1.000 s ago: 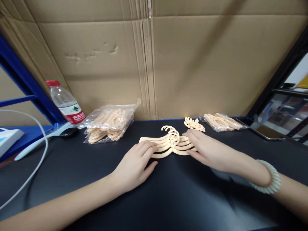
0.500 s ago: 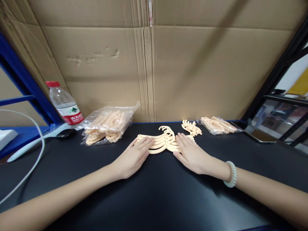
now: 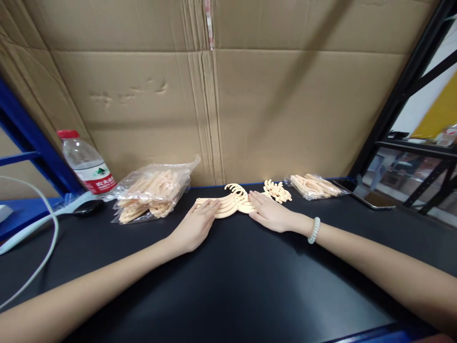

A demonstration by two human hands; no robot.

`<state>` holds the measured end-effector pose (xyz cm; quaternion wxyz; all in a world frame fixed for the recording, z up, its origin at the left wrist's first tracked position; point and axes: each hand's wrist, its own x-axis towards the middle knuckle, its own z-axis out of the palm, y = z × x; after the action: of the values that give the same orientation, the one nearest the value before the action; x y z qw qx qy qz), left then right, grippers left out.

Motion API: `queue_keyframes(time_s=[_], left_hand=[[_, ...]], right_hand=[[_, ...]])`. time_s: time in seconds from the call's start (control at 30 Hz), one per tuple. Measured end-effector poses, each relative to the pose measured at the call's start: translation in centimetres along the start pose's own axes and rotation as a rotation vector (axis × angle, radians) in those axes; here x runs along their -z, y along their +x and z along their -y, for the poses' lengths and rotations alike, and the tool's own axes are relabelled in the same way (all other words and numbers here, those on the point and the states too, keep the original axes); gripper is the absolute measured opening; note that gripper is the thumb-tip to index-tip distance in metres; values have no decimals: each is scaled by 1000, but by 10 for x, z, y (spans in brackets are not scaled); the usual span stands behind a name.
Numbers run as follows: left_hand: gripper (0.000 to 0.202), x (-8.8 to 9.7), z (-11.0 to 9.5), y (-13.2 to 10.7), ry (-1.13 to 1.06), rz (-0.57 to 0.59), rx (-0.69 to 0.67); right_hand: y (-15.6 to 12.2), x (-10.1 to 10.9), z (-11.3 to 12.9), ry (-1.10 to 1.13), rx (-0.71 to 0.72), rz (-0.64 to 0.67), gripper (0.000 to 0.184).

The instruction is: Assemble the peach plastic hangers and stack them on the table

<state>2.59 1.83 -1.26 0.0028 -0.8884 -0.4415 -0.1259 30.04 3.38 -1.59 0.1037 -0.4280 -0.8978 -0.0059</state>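
You are getting open black tabletop [image 3: 232,286] all along the near side of the hanger stack [image 3: 227,208]. Behind the stack, the cardboard wall [image 3: 250,119] is closing off the far side. Left of the stack, a bag of hangers [image 3: 150,193] is crowding in. Right of it, loose hooks [image 3: 276,190] are lying just beside, with a smaller bag [image 3: 312,186] sitting beyond them.

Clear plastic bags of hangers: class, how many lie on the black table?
2. The left bag lies beside the water bottle, left of the left hand. The right bag lies at the back, next to the phone. None seems hidden.
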Motion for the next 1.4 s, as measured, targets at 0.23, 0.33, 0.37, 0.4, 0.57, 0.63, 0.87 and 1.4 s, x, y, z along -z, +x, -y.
queue_keyframes(time_s=[0.23, 0.33, 0.37, 0.4, 0.57, 0.63, 0.87, 1.4], left_hand=[[47, -8, -11, 25, 6, -11, -16], [47, -10, -12, 25, 8, -11, -14], [47, -10, -12, 24, 9, -9, -13], [48, -10, -12, 23, 10, -5, -10], [49, -3, -11, 14, 23, 33, 8], [50, 0, -11, 11, 26, 52, 9], [54, 4, -8, 9, 35, 67, 15], [56, 7, 13, 15, 63, 77, 104]], right_hand=[[-7, 0, -26, -15, 8, -22, 67], [-8, -1, -31, -19, 14, -25, 70], [-8, -2, -31, -19, 17, -27, 70], [-8, -3, -31, -19, 21, -29, 70], [-5, -4, -25, -16, 34, -42, 68], [-4, -4, -22, -13, 30, -47, 68], [-4, 0, -15, -13, 14, -49, 66], [-7, 1, -13, 118, 40, -162, 54]])
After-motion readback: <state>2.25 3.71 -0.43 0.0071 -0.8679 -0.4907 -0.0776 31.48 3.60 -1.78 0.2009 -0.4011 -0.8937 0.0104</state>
